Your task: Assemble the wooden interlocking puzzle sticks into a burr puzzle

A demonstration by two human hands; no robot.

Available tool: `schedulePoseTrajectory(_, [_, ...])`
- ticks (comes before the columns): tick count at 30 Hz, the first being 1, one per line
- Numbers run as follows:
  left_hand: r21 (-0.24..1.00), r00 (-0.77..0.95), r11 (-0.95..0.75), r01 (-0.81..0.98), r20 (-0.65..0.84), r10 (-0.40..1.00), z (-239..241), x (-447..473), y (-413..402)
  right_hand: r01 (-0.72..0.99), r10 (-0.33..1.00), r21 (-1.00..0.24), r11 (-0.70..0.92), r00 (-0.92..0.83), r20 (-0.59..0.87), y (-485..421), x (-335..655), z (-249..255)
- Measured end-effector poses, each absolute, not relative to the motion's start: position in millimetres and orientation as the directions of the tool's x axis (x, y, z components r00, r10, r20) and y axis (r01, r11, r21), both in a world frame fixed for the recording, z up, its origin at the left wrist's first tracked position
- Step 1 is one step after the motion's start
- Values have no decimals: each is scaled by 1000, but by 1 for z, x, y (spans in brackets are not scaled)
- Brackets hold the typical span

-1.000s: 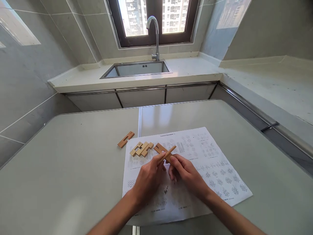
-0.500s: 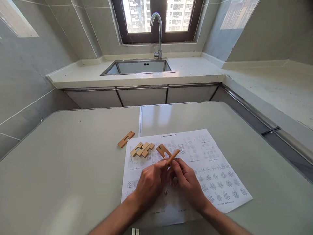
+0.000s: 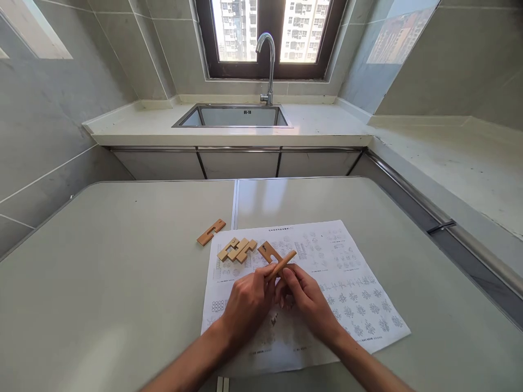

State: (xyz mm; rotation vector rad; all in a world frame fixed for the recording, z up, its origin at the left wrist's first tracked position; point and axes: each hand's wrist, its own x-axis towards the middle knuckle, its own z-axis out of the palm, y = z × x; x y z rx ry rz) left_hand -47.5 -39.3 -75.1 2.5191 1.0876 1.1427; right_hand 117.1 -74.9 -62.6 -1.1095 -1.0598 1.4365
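Over the printed sheet, two wooden puzzle pieces cross each other in my hands. My left hand [image 3: 249, 296] is closed on the near end of an edge-on wooden piece [image 3: 286, 261] that slants up to the right. Across it lies a flat notched piece [image 3: 266, 250] with a dark mark on its end; the fingers of my right hand [image 3: 304, 294] are closed at its lower end, where the two pieces meet. Fingers hide how the pieces join there. Just left of them, several lighter wooden pieces [image 3: 237, 249] lie side by side on the paper.
A white sheet [image 3: 359, 299] printed with small diagrams lies on the pale table [image 3: 122, 261]. Another notched wooden piece [image 3: 211, 232] rests by its upper left corner. Beyond the table are a counter [image 3: 318, 117], a sink [image 3: 192, 121] and a faucet [image 3: 270, 71].
My hands and the crossed pieces have shifted slightly left, with the pieces still held. The view has tilted a little. The loose pieces lie as before.
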Motion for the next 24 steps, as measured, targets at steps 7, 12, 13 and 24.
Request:
schedulePoseTrajectory(7, [458, 422, -702, 546, 573, 702, -70, -46, -39, -194, 991, -975, -110, -98, -93, -74, 117, -65])
schedulePoseTrajectory(12, [422, 409, -705, 570, 599, 688, -70, -46, -39, -182, 991, -977, -109, -99, -92, -75, 116, -66])
schedulePoseTrajectory(13, [415, 403, -706, 574, 608, 684, -70, -46, -38, -179, 991, -978, -109, -101, -92, -75, 116, -66])
schedulePoseTrajectory(24, [410, 392, -715, 566, 629, 671, -73, -46, -37, -183, 983, -971, -154, -130, -131, -73, 117, -61])
